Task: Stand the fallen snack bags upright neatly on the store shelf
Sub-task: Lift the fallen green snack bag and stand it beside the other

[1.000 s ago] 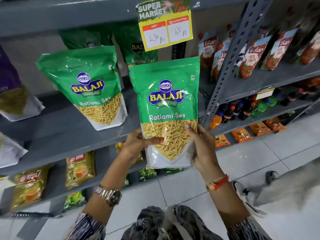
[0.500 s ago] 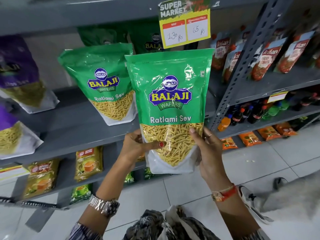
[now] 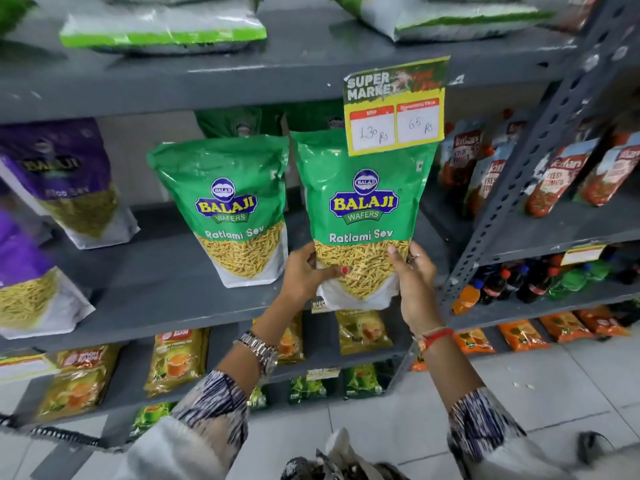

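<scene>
Sev bag [image 3: 360, 216] upright between left hand [image 3: 304, 271], right hand [image 3: 414, 282].

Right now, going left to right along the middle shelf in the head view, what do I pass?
Purple sev bag → standing green Ratlami Sev bag → held Ratlami Sev bag, gripped by left hand and right hand → tomato pouches.

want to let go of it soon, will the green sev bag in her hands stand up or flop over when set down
The held sev bag probably stands: its twin sits upright alone on the shelf. The glossy film may be slippery, so both hands, left and right, grip low. The crinkled top looks floppy and may lean.
</scene>
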Available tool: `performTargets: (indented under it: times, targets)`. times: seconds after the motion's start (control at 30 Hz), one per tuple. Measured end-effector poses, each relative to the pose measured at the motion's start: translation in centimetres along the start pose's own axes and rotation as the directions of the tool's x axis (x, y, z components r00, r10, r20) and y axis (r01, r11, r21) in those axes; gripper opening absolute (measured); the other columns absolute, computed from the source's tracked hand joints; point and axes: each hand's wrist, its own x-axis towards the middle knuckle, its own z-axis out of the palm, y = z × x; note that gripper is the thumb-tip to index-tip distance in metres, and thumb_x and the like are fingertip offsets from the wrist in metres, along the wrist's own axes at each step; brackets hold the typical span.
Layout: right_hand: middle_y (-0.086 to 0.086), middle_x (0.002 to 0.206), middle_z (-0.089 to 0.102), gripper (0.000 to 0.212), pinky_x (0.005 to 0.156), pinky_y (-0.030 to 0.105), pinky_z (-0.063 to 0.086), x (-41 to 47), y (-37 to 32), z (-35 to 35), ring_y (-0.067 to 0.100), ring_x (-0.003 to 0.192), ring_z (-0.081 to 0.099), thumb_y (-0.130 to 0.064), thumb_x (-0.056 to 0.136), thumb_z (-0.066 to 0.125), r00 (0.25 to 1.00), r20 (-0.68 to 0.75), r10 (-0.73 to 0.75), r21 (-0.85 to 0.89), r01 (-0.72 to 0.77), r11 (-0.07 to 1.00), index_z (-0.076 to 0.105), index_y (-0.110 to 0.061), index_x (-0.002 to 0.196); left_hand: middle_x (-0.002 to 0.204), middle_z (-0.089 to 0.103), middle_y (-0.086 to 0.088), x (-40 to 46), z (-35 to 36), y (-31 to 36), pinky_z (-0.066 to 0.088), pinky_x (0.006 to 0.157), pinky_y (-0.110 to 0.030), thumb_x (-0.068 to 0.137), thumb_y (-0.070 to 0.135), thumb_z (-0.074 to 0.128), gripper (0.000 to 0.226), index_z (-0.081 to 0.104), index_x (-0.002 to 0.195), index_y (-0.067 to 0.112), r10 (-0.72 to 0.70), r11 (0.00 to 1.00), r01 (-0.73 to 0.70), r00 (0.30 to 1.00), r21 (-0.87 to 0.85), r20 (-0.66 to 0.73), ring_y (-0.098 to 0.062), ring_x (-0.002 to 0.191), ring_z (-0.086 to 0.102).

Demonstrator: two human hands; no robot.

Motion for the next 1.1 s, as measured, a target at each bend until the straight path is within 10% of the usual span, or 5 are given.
performTargets:
  times: [0.27,0.67,0.87,1.1]
  targets:
    - [0.014,0.128,0.063,0.042,0.106,0.043,0.045,5.1,1.9,1.1,0.025,0.12,0.059,-0.02,0.089,0.063,0.998,0.021,0.058,-0.051,-0.057,0.997,0.053,-0.005,0.127,0.104,0.063,-0.005,3.8,0.9,-2.0,0.048,0.068,-0.004,0.063,-0.004,0.077,0.045,0.06,0.104,0.001,0.044,0.999,-0.041,0.99,0.025,-0.137,0.019,0.072,0.059]
    - [-0.001,0.113,0.065,0.031,0.081,0.015,0.053,7.1,2.9,0.6,0.0,0.097,0.065,-0.015,0.094,0.054,0.999,0.028,0.03,-0.073,-0.027,0.997,0.053,-0.013,0.125,0.106,0.069,-0.007,5.1,2.0,-2.8,0.053,0.09,-0.037,0.062,0.007,0.081,0.047,0.062,0.105,0.008,0.037,0.999,-0.032,0.988,0.035,-0.153,-0.018,0.097,0.065]
    - [0.001,0.119,0.062,0.034,0.079,0.013,0.053,7.6,3.1,0.0,0.004,0.102,0.061,-0.015,0.095,0.052,0.999,-0.004,0.04,-0.039,-0.041,0.998,0.05,-0.012,0.128,0.106,0.068,-0.007,4.7,3.4,-2.3,0.051,0.081,-0.014,0.063,0.01,0.081,0.05,0.059,0.108,0.007,0.071,0.996,-0.06,0.983,0.068,-0.172,-0.014,0.095,0.062]
    - [0.009,0.139,0.053,0.048,0.088,0.021,0.054,8.2,3.3,-0.5,0.014,0.114,0.057,-0.016,0.096,0.05,0.997,-0.045,0.058,-0.008,-0.058,0.998,0.037,-0.01,0.142,0.112,0.063,-0.004,4.7,4.4,-1.7,0.049,0.094,-0.032,0.062,0.011,0.082,0.063,0.052,0.117,0.008,0.057,0.996,-0.048,0.989,0.07,-0.136,-0.014,0.104,0.058]
